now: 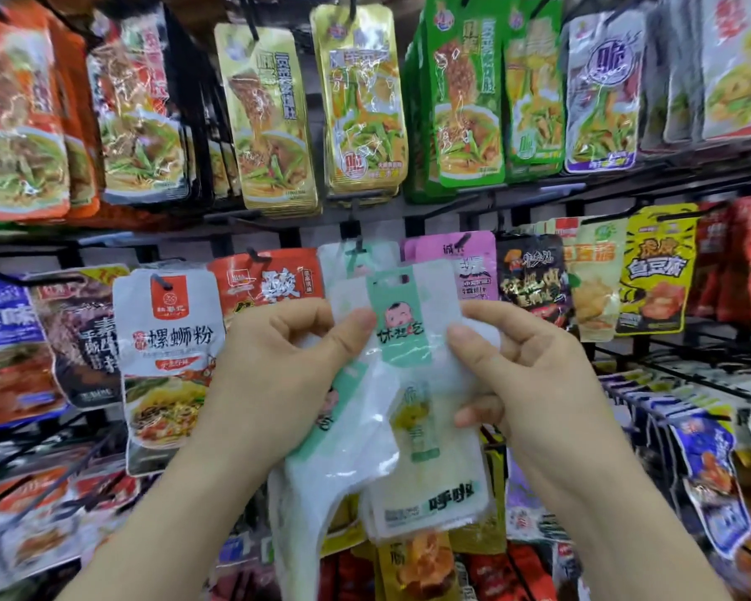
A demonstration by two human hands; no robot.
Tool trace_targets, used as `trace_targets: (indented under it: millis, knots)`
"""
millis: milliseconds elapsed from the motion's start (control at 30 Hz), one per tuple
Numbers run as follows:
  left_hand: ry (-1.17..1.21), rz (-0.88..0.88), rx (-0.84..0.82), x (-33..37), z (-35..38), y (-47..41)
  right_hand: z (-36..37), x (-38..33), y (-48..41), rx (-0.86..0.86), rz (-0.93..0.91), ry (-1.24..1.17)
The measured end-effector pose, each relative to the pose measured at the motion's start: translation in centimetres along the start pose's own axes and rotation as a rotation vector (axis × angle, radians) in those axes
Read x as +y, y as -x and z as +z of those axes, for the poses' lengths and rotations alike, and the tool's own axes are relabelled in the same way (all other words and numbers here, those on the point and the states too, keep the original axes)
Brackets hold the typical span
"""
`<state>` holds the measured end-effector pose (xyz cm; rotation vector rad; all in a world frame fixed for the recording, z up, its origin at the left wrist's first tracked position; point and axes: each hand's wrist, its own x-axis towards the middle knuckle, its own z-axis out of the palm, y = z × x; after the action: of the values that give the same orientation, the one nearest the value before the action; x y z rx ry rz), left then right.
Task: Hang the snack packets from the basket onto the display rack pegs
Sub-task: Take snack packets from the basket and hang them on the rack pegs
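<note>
Both my hands hold a small stack of white snack packets (408,340) with a green label and a cartoon baby face, in front of the display rack. My left hand (278,375) grips the stack's left side, thumb on the front. My right hand (525,370) pinches the right edge of the front packet. The front packet's hang hole sits just below a black peg (358,247) where similar white packets (352,262) hang. Further packets of the stack droop below my hands. The basket is out of view.
The rack is packed with hanging packets: gold and green ones (365,101) on the upper row, a white noodle packet (170,353) to the left, pink (465,258), black (532,275) and yellow (655,271) packets to the right. Black pegs stick out at lower right (668,396).
</note>
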<state>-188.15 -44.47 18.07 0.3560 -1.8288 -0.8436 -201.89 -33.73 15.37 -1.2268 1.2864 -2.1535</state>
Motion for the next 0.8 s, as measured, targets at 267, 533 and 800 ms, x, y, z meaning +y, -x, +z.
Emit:
trace_targets:
  millis: [267, 533, 800]
  knots:
    - [0.050, -0.125, -0.006, -1.2, -3.7, -0.8, -2.0, -1.3, -2.0, 0.050, -0.098, -0.001]
    - [0.017, -0.228, -0.236, -2.0, -2.8, -0.1, -1.0, -2.1, -4.1, -0.098, -0.056, -0.089]
    - [0.064, -0.245, -0.196, -1.6, -3.2, -0.8, 2.9, -1.5, -6.3, -0.093, -0.249, 0.155]
